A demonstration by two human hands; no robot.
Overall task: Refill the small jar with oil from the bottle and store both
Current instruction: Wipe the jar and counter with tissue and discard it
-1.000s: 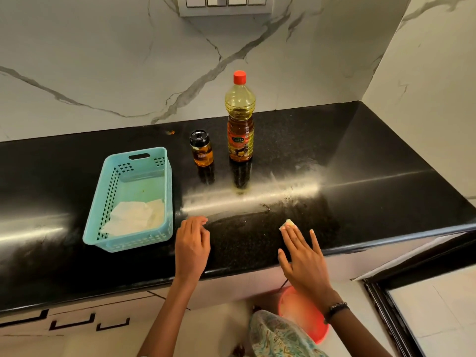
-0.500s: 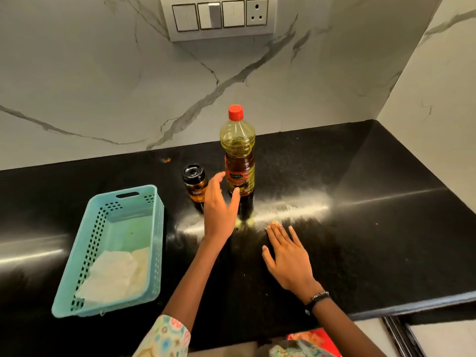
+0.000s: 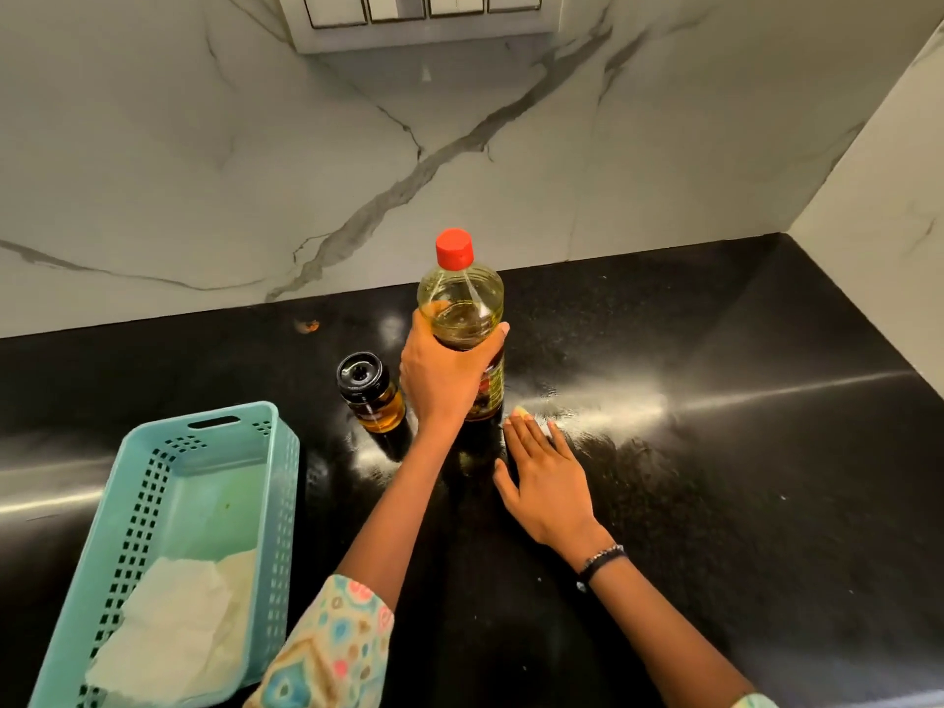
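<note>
The left hand (image 3: 443,376) grips the bottle (image 3: 464,319) around its middle, fingers curled around the far side and the thumb wrapped around the right side. The bottle stands upright with its red cap (image 3: 454,248) on, at the back half of the black counter (image 3: 715,477), near the marble wall (image 3: 204,171). Whether its base touches the counter or sits just above it cannot be told, since the hand covers the lower part. Yellow oil fills the clear upper part, and a dark label shows below the hand.

The small jar (image 3: 371,391) stands just left of the bottle, upright, with its black lid (image 3: 361,376) on and amber oil visible in its lower part. It is near the left hand but apart from it.

The right hand (image 3: 546,477) lies flat on the counter just right of and in front of the bottle, palm down, fingers straight and close together, holding nothing. A dark bracelet (image 3: 600,562) circles that wrist.

Left of the jar and nearer the person sits a teal basket (image 3: 153,477), with 1 white folded cloth (image 3: 173,620) in its near end. A switch plate (image 3: 424,17) is on the wall above the bottle.
</note>
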